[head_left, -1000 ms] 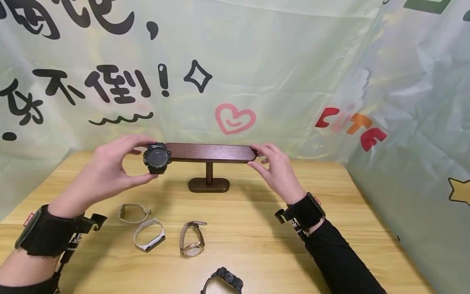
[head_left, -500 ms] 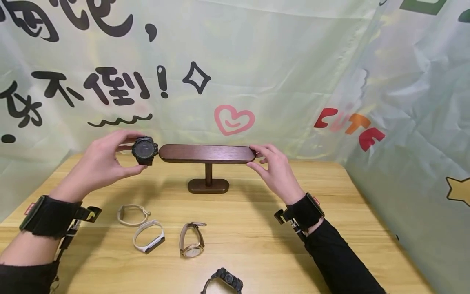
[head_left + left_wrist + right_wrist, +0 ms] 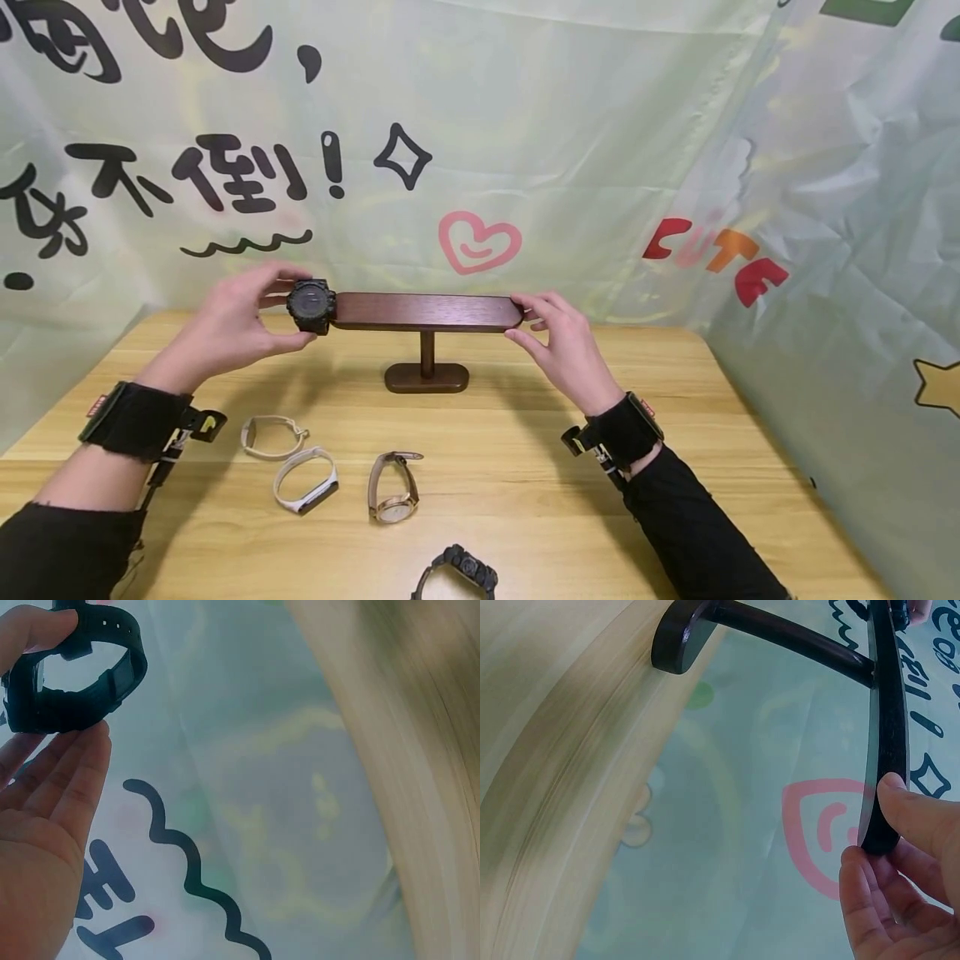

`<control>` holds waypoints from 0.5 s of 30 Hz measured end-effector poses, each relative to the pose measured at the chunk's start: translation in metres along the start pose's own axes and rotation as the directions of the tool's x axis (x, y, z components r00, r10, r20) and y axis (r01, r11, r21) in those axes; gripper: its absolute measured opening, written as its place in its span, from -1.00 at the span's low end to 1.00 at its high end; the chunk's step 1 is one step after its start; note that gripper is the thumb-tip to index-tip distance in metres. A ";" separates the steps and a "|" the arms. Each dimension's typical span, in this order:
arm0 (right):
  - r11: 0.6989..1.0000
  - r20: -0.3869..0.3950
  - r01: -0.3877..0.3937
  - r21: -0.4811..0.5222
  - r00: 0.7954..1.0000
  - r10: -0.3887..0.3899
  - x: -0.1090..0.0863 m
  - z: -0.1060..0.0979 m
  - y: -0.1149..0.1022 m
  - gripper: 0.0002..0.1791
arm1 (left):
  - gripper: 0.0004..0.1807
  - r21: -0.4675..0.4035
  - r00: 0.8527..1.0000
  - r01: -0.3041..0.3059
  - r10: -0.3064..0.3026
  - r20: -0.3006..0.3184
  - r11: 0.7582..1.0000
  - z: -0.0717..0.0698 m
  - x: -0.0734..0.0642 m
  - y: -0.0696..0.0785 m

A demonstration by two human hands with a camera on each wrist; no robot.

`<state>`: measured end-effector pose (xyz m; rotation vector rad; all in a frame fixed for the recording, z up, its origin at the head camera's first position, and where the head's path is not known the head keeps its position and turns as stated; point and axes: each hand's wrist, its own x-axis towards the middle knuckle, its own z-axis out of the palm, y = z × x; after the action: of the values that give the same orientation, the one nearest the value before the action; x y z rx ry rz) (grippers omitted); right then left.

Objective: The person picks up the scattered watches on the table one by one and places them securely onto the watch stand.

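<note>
My left hand [image 3: 238, 321] pinches a black digital watch [image 3: 311, 305] between thumb and fingers, top and bottom, dial facing me. The watch covers the left end of a dark wooden T-shaped display stand [image 3: 427, 312]. In the left wrist view the strap [image 3: 133, 649] forms a closed loop with backdrop showing through it; whether the bar enters the loop cannot be told. My right hand [image 3: 564, 350] holds the bar's right end. Seen from the right wrist, the thumb lies on one face of the bar [image 3: 889, 735] and the fingers on its tip.
On the wooden table [image 3: 570, 500] lie a beige-strapped watch [image 3: 273, 454], a white fitness band [image 3: 306, 492], a brown-strapped watch with a gold case [image 3: 393, 500] and another black watch [image 3: 465, 567] at the front. A printed cloth backdrop [image 3: 585, 150] hangs behind and to the right.
The left hand first drew the watch leftward, baring the bar's left end, then brought it back right, over that end. The right hand and the stand have stayed put.
</note>
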<state>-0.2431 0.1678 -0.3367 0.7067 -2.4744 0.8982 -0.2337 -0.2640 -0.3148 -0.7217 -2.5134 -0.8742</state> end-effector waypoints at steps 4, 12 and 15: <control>1.000 -0.001 -0.001 -0.001 1.000 0.001 0.000 0.000 0.001 -0.42 | -0.11 -0.018 1.000 -0.010 0.011 0.012 1.000 0.004 0.003 0.001; 1.000 0.000 -0.005 0.010 1.000 0.005 0.000 0.001 0.002 -0.42 | -0.17 -0.036 0.999 -0.032 0.033 0.026 0.999 0.012 0.010 0.008; 1.000 -0.001 -0.006 0.011 1.000 0.006 0.000 0.000 0.001 -0.42 | -0.18 -0.038 0.998 -0.051 0.052 0.030 0.998 0.014 0.013 0.010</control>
<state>-0.2439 0.1685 -0.3373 0.7026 -2.4742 0.9144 -0.2409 -0.2436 -0.3142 -0.8150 -2.4996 -0.9010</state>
